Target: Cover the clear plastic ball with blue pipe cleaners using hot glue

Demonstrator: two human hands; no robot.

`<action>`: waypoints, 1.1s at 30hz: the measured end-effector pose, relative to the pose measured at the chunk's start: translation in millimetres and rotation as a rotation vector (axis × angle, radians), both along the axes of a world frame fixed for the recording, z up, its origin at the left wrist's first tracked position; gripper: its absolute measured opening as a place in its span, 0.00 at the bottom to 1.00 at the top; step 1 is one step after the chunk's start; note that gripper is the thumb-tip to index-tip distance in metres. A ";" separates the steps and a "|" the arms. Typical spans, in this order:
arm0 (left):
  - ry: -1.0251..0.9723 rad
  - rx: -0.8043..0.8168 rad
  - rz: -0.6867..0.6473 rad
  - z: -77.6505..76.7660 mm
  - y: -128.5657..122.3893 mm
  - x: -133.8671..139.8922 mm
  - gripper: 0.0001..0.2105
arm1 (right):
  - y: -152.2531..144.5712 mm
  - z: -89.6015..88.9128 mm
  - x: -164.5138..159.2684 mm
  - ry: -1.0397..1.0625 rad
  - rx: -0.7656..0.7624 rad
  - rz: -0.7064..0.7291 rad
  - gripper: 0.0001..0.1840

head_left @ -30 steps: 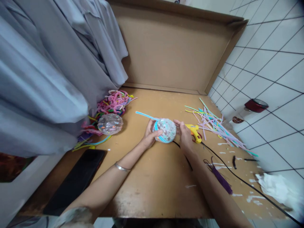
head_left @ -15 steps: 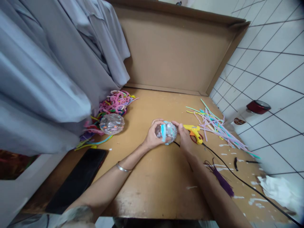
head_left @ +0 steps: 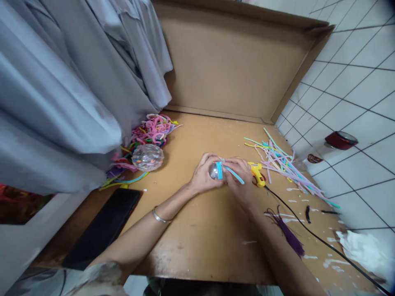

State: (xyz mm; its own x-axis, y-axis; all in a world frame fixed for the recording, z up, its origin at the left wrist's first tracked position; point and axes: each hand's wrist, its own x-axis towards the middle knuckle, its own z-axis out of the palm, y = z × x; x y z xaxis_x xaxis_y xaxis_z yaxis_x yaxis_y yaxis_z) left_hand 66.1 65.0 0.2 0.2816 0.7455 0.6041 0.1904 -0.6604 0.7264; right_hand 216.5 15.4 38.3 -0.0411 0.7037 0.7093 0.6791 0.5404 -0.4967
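Note:
A clear plastic ball [head_left: 212,171] sits in my left hand [head_left: 202,174], whose fingers curl round its left side and far side. Across the ball runs a light blue pipe cleaner [head_left: 219,170], and its loose end sticks out toward the lower right. My right hand [head_left: 240,176] is at the ball's right side, fingers closed on this blue strip. Part of the ball is hidden by both hands. Just beyond my right hand lies a yellow glue gun [head_left: 257,174] with a black cord.
At left, a second clear ball [head_left: 148,157] rests by a tangled pile of pipe cleaners [head_left: 154,129]. Straight pastel pipe cleaners [head_left: 282,164] lie at right, near a red-lidded jar [head_left: 341,140]. A purple bundle of strands [head_left: 290,236], white cloth [head_left: 361,250] and black phone-like slab [head_left: 105,226] are nearer.
My right hand has closed in on the ball, and the blue strip's loose end now shows beside its fingers. The ball has turned in my left hand. The view has shifted slightly.

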 end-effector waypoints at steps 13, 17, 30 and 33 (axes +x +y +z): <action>-0.016 -0.025 -0.060 0.1 0.9 -0.3 0.28 | -1.0 -6.1 -8.3 0.102 0.026 0.056 0.11; -0.044 -0.121 -0.015 -1.3 -0.5 0.3 0.30 | -2.3 -2.5 -6.2 0.088 -0.010 0.078 0.10; -0.060 -0.074 -0.058 -0.7 4.0 -0.8 0.26 | 1.1 -7.8 -5.8 0.173 -0.016 0.079 0.10; -0.069 -0.076 -0.075 -1.6 6.7 -1.4 0.25 | 2.2 -9.4 -2.6 0.259 -0.081 0.075 0.09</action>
